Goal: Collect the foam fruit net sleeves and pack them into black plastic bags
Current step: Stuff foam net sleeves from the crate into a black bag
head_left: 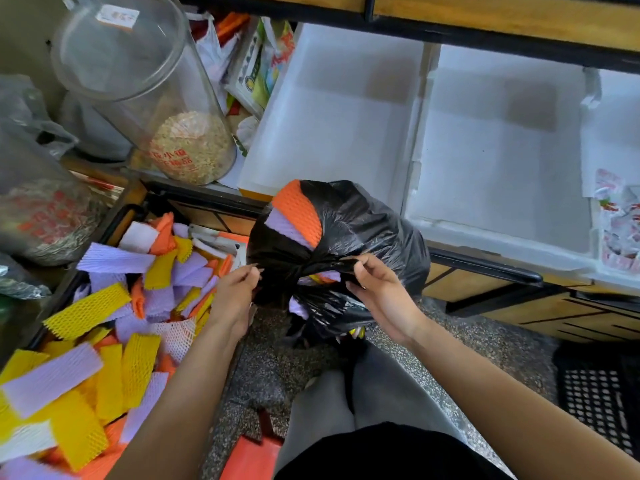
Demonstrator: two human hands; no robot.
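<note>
Speckled grey floor (pixel 273 372), full black bag (pixel 363 220) standing on it, black lattice crate (pixel 595 403) at right

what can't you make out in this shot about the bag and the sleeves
Head view only.
Inside the black bag: its plastic hides all but a few sleeves poking out.
Whether it is knotted: fingers of the right hand cover the neck.
Grip of the left hand: fingertips blur against the bag.
The sleeve pile: cut off by the left and bottom edges.
</note>
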